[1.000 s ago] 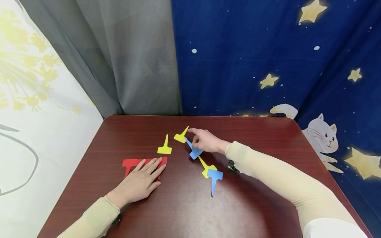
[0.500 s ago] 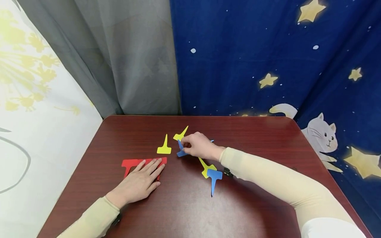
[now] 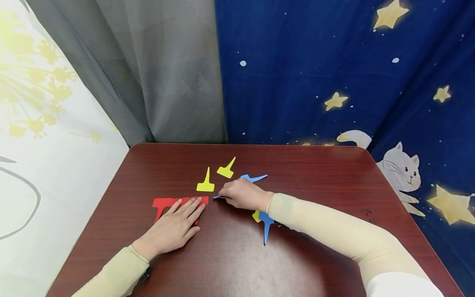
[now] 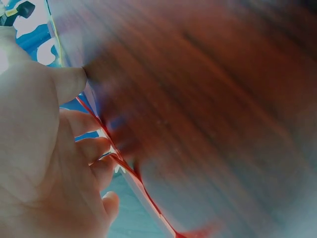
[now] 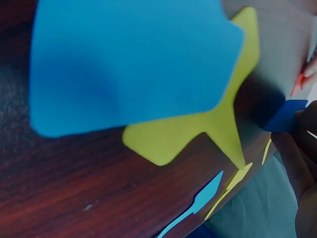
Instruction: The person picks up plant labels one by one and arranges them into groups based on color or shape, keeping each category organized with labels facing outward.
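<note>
My left hand (image 3: 174,231) rests with straight fingers on a row of red T-shaped plant labels (image 3: 160,203), covering much of them. In the left wrist view, thin red edges (image 4: 143,191) show by the fingertips. Just right of the red row, my right hand (image 3: 245,195) pinches a blue T-shaped plant label (image 5: 286,116), mostly hidden in the head view. Two yellow labels (image 3: 205,185) lie beyond the hands. A second blue label (image 3: 256,178) lies behind the right hand. Near the right wrist, another blue label (image 3: 266,225) overlaps a yellow one (image 5: 218,121).
The labels lie on a dark red-brown wooden table (image 3: 315,165). A grey curtain (image 3: 178,82) and a blue star-patterned curtain (image 3: 289,103) hang behind its far edge. A white patterned cloth (image 3: 55,173) hangs at the left.
My right hand has drawn one blue label away from the other and carried it left and nearer, beside the red row. The left hand has stayed in place.
</note>
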`<state>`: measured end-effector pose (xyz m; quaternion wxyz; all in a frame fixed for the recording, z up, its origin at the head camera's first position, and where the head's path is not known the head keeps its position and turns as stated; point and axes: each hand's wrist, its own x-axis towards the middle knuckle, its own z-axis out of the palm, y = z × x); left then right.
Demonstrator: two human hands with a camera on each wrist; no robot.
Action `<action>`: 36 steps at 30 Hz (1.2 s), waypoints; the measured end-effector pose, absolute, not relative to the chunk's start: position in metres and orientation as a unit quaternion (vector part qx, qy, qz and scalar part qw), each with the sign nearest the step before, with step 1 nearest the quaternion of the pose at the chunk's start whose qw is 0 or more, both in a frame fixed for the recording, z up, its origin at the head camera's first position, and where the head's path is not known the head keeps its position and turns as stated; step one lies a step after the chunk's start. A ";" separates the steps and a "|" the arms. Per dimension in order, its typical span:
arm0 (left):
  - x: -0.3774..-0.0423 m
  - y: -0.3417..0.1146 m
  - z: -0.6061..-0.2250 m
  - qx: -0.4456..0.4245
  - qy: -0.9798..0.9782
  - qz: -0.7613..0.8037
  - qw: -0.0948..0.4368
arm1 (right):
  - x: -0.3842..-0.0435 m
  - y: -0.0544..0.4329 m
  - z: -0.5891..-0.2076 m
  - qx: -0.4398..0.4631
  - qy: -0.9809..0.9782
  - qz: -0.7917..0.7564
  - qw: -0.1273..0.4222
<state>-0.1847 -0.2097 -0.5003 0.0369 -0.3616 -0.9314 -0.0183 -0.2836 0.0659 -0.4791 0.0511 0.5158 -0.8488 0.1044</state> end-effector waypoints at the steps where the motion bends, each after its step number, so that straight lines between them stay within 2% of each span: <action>1: -0.185 -0.210 -0.500 -0.362 -0.931 -0.018 0.037 | -0.283 0.065 -0.481 0.520 -0.847 0.095 0.052; 17: -0.186 -0.210 -0.502 -0.363 -0.931 -0.023 0.038 | -0.281 0.057 -0.495 0.557 -0.824 0.039 0.095; 36: -0.187 -0.211 -0.503 -0.367 -0.929 -0.011 0.044 | -0.281 0.057 -0.500 0.541 -0.835 0.074 0.068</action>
